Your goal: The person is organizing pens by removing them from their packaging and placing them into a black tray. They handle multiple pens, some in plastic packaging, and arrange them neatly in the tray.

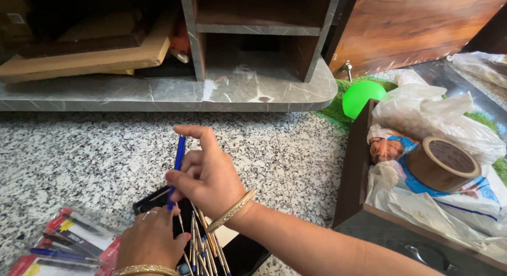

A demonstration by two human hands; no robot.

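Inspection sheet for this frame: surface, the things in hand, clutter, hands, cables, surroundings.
Surface: speckled granite floor.
Things in hand: blue pen held upright; bunch of pen refills below it, over a black tray.
Clutter: packets of pens at lower left; wooden box holding plastic bags and a roll of brown tape; green ball.
Hands: right hand pinches the blue pen, bangle on the wrist; left hand grips the pen's lower end, ring on one finger.
Cables: nothing seen.
Surroundings: marble-look shelf unit, wooden boards at upper left, wooden panel at upper right.
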